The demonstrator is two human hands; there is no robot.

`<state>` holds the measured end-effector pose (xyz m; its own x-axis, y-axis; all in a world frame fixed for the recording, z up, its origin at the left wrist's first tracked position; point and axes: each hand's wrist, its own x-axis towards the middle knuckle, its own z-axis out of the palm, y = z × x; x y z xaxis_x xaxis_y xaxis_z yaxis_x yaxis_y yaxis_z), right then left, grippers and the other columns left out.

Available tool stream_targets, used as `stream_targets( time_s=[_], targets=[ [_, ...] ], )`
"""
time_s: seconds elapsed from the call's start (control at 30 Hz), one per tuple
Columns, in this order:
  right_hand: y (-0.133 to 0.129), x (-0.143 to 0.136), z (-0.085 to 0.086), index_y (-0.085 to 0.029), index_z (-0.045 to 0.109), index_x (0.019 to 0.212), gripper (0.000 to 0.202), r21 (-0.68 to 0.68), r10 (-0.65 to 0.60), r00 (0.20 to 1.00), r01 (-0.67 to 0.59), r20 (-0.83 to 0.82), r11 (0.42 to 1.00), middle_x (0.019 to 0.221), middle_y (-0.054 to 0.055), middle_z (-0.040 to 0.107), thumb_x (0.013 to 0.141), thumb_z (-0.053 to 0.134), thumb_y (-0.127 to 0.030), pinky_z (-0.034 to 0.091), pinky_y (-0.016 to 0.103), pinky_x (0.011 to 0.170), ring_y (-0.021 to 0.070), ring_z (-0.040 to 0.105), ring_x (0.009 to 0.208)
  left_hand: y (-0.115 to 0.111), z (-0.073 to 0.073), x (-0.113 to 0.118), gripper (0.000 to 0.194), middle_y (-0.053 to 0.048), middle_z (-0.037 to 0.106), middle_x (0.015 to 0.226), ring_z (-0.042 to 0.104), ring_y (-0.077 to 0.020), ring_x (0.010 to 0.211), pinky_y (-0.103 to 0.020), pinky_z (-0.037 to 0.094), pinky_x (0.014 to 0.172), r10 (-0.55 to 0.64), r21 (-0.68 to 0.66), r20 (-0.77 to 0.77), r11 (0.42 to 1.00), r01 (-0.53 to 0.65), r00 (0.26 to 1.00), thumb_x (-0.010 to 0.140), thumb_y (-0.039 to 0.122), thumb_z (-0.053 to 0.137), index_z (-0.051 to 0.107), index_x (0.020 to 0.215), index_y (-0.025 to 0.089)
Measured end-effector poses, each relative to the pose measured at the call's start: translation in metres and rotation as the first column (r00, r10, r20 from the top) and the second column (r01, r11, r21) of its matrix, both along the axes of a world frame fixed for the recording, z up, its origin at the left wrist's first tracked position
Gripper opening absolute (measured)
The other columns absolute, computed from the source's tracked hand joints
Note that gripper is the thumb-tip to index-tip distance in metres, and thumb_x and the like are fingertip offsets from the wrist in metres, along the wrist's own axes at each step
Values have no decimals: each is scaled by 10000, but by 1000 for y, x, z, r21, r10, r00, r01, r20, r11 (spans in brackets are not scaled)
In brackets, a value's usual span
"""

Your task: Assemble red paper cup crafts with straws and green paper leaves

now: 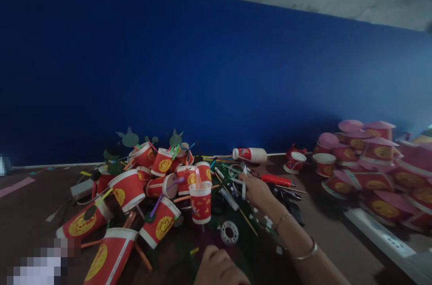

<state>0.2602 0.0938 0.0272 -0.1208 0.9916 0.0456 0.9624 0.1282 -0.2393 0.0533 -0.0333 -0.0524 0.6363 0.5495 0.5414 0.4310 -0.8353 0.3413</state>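
Observation:
My right hand reaches in from the lower right, with its fingers closed around a slim white tool. Its exact kind is unclear, and a pale cable loop lies beside it. At the bottom edge my left hand is curled, and whatever its fingers hold is hidden. Just beyond it a red paper cup stands upright with orange straws showing above its rim. A white ring-shaped tape spool lies between the two hands.
Red paper cups with straws are heaped on the left. Stacked cups lie by the blue panel. Pink-topped cups crowd the right, near a white power strip. A red-handled tool and paper scraps lie about.

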Motion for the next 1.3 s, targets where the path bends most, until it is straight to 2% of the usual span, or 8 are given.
stream_targets(
  time_s=[0.1,0.2,0.37,0.47,0.83,1.03,1.13,1.3],
  targets=[
    [-1,-3,9,-194,530,955,273,63,-3,999,5,-39,998,892,64,650,730,474,-49,363,263,676,203,590,839,-3,11,-6,240,-17,640,590,583,-118,565,-226,442,568,156,-377,434,926,22,887,895,301,455,664,820,209],
    [-9,-19,26,-197,474,912,192,194,70,922,6,-382,981,769,15,598,737,527,-138,390,254,625,168,567,694,-5,36,-10,346,25,565,495,372,-46,344,-149,234,364,481,-780,571,571,256,666,911,489,422,587,896,185],
    [-48,-71,52,-222,413,846,185,28,185,439,-340,-879,940,797,-30,535,726,553,-218,427,224,549,111,551,601,9,60,-2,587,60,564,536,232,-7,282,-128,118,305,663,-792,586,346,503,466,758,723,472,508,1013,195],
    [-69,-93,56,-222,418,814,201,-21,200,432,-454,-879,891,680,-70,445,704,583,-190,353,189,491,77,426,539,14,58,-1,706,45,488,431,251,-26,270,-154,128,286,681,-826,521,249,505,515,716,817,359,565,762,143],
    [-76,-64,93,-224,638,882,191,-23,475,796,-520,-375,854,745,-5,657,920,463,-292,377,234,592,119,568,648,7,51,-10,586,16,493,572,489,-129,558,-224,422,509,836,-882,438,328,339,330,622,778,564,555,671,194],
    [-82,-61,93,-232,718,872,174,-136,511,841,-535,-181,834,728,20,715,857,555,-291,370,239,582,149,626,648,11,55,-12,651,69,266,468,265,-73,447,-213,282,429,707,-886,461,338,317,537,631,816,496,310,483,210],
    [-86,-61,93,-225,717,802,135,-188,516,846,-533,-136,825,684,15,704,816,594,-279,336,233,541,148,609,614,8,53,-13,628,33,381,471,351,-91,473,-222,359,481,582,-887,434,409,214,688,687,778,485,411,480,190],
    [-92,-65,93,-215,705,793,115,-206,553,816,-577,-166,790,678,7,697,807,607,-274,306,225,514,134,586,587,-6,39,-16,492,-47,601,663,554,-159,655,-247,481,651,661,-865,369,502,-19,654,819,636,471,622,709,181]
  ],
)
